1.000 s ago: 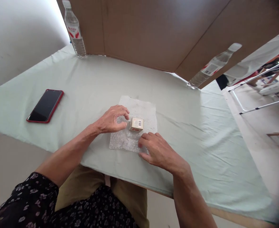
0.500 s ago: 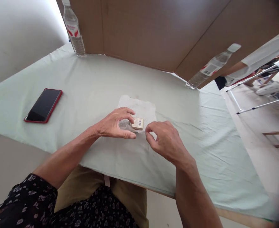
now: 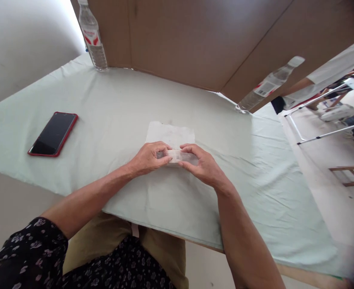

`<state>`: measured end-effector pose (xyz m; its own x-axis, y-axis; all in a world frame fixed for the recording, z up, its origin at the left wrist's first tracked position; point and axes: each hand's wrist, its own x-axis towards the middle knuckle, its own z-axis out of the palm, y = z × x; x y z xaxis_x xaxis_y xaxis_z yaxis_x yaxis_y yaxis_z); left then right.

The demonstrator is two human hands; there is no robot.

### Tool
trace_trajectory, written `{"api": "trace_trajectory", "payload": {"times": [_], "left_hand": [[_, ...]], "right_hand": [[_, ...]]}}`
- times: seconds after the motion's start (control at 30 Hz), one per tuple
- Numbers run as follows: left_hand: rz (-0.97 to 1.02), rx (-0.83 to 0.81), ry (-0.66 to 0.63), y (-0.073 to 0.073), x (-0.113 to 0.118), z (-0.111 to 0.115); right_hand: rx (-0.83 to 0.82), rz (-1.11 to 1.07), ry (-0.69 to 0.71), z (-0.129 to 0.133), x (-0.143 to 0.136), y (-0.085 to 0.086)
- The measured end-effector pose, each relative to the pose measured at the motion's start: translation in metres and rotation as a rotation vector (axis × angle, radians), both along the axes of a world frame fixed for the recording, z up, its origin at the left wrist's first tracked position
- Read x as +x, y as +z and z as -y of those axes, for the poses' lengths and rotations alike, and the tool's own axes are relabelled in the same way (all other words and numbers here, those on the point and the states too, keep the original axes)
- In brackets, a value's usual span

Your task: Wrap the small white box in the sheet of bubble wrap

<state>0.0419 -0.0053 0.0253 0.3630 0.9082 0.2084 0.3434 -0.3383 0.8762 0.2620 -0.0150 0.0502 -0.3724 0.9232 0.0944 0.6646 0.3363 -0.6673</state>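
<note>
A thin whitish sheet of paper (image 3: 171,133) lies on the green cloth in front of me. Its near part is folded up over a small box (image 3: 174,155), whose printing shows faintly through it. At the left end of the box, my left hand (image 3: 153,155) grips the covered box between thumb and fingers. My right hand (image 3: 199,162) does likewise at the right end, with a see-through flap of paper inside the curve of its fingers. The underside of the box is hidden.
To the left lies a phone (image 3: 54,134) in a red case. Two clear bottles, one at the back left (image 3: 93,42) and one at the right (image 3: 269,86), stand against a brown cardboard panel (image 3: 177,44). A person's sleeve (image 3: 330,66) shows beyond the panel.
The near part of the paper has come up over the box, veiling its print. My right hand has closed on the right end, and my left fingers have closed in on the left end.
</note>
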Motion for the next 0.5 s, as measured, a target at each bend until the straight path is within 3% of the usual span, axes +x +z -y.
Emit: {"api": "trace_trajectory", "payload": {"times": [0.27, 0.5], "left_hand": [[0.085, -0.111, -0.070, 0.001, -0.006, -0.001], [0.089, -0.143, -0.114, 0.002, -0.011, -0.005]], "right_hand": [[-0.063, -0.117, -0.011, 0.003, -0.007, 0.001], [-0.105, -0.146, -0.115, 0.009, -0.015, 0.000]]}}
